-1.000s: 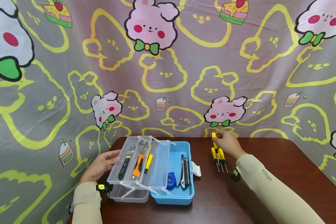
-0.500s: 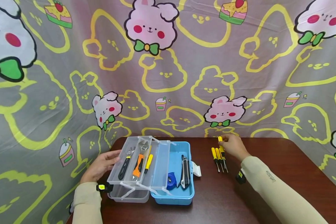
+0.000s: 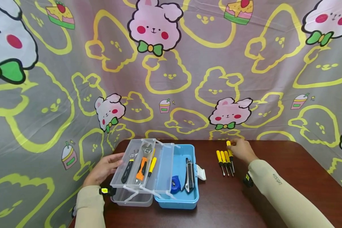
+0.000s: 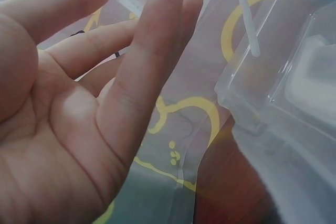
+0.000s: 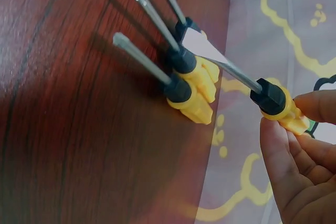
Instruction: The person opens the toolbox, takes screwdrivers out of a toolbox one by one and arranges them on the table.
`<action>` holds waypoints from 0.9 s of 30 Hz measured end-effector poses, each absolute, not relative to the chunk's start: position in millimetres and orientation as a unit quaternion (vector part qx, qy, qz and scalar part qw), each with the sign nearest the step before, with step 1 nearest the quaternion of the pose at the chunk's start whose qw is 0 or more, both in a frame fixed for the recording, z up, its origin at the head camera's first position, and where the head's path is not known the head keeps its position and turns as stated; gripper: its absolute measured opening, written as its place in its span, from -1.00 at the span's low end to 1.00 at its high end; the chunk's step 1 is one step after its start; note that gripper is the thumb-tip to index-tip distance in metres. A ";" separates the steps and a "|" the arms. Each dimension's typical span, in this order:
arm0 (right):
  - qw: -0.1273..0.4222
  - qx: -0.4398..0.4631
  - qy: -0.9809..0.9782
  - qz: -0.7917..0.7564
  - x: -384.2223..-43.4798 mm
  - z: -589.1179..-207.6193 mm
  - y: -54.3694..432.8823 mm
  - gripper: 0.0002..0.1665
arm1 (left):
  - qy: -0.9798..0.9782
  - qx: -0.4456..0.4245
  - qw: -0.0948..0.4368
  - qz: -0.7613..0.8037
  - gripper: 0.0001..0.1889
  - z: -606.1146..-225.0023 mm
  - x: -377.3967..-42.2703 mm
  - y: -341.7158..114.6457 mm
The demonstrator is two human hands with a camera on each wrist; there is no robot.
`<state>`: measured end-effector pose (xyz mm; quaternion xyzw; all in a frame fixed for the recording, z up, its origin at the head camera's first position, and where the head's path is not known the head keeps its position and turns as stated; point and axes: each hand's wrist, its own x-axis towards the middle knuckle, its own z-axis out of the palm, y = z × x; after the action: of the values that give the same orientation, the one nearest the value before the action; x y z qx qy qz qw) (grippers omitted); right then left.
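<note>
My right hand (image 3: 241, 150) pinches a screwdriver by its yellow handle (image 5: 272, 99), and its flat tip shows in the right wrist view. Three more yellow-handled screwdrivers (image 3: 223, 158) lie side by side on the table, just left of the held one. My left hand (image 3: 104, 167) has its fingers fairly straight against the left side of a clear tray (image 3: 132, 189), part of an opened blue toolbox (image 3: 176, 204). In that tray lie a black-handled adjustable wrench (image 3: 127, 171), an orange-handled adjustable wrench (image 3: 142, 167) and a yellow-handled tool (image 3: 152, 166).
A blue tape measure (image 3: 175, 184) and a utility knife (image 3: 189, 175) lie in the toolbox's blue base. Its white latch (image 3: 200, 173) sticks out to the right over the brown table (image 3: 216, 202). A patterned curtain (image 3: 188, 79) stands behind the table.
My right hand has moved to the right and slightly nearer with the screwdriver, from above the three others to their right side. The left hand has stayed at the tray.
</note>
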<state>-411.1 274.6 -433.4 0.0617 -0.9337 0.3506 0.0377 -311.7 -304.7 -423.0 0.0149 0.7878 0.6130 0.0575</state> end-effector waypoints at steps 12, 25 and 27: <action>0.032 0.063 -0.947 0.314 -422.0 -446.5 282.8 -0.48 | 0.788 0.015 0.056 0.613 -0.38 -421.8 -311.7 -305.5; 0.012 0.050 -0.954 0.296 -427.3 -461.9 282.8 -0.49 | 0.793 0.016 0.055 0.607 -0.38 -421.3 -309.0 -303.0; 0.004 0.048 -0.954 0.295 -427.2 -463.8 283.3 -0.48 | 0.793 0.018 0.055 0.607 -0.38 -421.6 -309.4 -303.3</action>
<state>-427.2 283.3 -463.8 0.0478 -0.9542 0.2951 0.0037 -309.4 -303.3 -421.6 0.0179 0.7925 0.6071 0.0546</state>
